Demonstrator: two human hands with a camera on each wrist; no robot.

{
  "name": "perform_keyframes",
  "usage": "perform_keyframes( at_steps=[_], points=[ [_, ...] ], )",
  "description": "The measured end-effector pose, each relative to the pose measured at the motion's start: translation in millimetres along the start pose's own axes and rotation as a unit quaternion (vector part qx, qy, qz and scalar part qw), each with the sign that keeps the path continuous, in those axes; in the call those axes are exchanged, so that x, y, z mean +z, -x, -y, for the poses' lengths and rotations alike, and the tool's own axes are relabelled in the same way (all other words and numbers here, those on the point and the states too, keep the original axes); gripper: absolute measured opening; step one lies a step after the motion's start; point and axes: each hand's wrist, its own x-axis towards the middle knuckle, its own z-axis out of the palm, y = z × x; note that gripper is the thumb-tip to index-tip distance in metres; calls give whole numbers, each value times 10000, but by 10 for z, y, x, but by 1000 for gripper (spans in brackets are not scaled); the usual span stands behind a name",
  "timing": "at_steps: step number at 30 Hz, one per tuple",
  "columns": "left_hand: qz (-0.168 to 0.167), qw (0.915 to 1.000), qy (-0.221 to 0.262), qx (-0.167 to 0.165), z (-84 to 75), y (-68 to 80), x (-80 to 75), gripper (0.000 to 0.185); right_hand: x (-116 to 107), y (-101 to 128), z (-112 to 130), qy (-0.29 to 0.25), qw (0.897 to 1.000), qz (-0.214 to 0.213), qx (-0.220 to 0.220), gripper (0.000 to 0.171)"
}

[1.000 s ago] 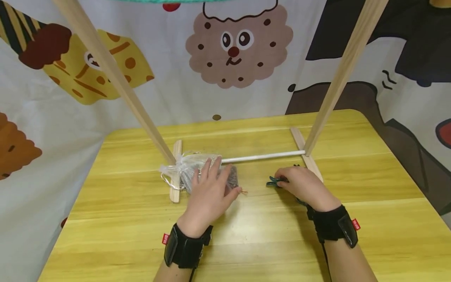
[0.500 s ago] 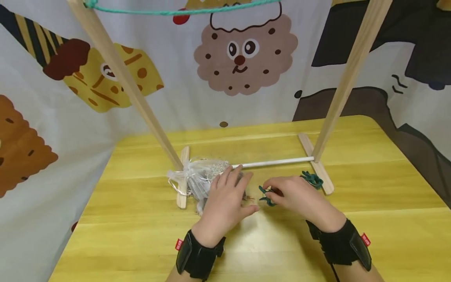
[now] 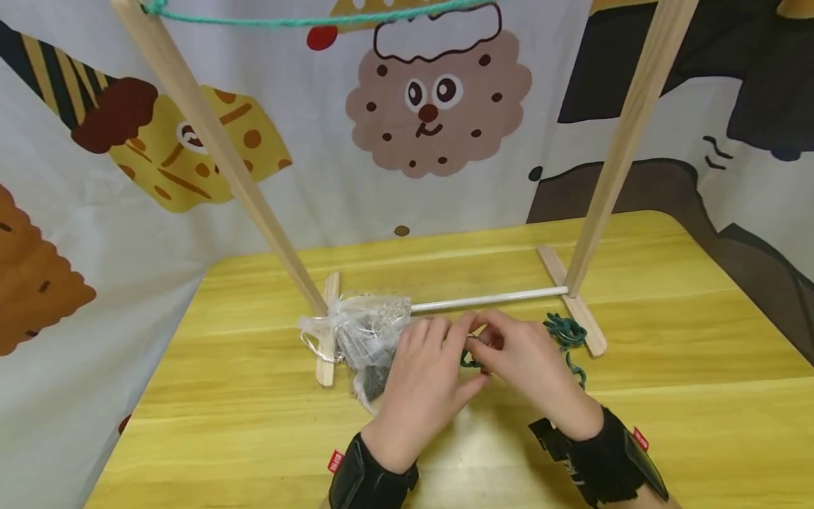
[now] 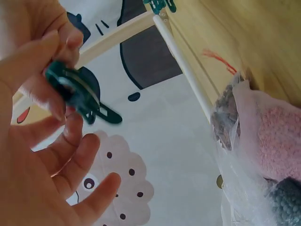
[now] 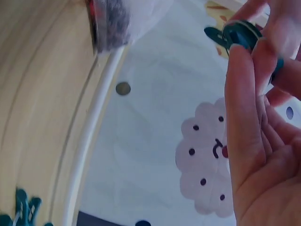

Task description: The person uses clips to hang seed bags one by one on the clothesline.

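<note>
A dark green plastic clip (image 4: 77, 92) with a thin wire ring is between the hands above the table. My right hand (image 3: 524, 360) pinches it between thumb and fingertips, as the right wrist view shows. The left hand (image 3: 426, 396) reaches in from the other side, its fingers spread and its thumb apart; its fingertips are right by the clip, overlapping the right hand's fingers. Just behind the left hand lies a sheer white drawstring bag (image 3: 365, 329) with small packets inside; in the left wrist view a packet of pink grains (image 4: 282, 134) shows.
A wooden stand has a left post (image 3: 222, 152), a right post (image 3: 629, 155) and a white rod (image 3: 490, 300) low between them. A green cord (image 3: 286, 22) hangs across its top. More green clips (image 3: 564, 331) lie beside the right foot (image 3: 581, 322). A printed curtain (image 3: 305, 191) hangs behind.
My right hand has lifted the green clip from beside the right foot and brought it left. The left hand has come off the bag and moved right to meet it.
</note>
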Motion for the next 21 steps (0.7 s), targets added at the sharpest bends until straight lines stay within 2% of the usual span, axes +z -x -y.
perform_keyframes(
  at_steps=[7,12,16,21],
  points=[
    [-91,9991,-51,-412,-17,0,0,65,59,-9,59,-582,9982,-145,58,19],
    [-298,9977,292,-539,17,-6,-17,47,68,-12,74,-830,9954,-281,-395,16],
    [-397,9954,634,-593,75,-6,-30,33,69,-2,37,-583,9922,-571,-942,16],
    [-371,9941,816,-603,140,-8,-49,30,91,-21,-3,228,9818,-1054,-1561,23]
  ],
)
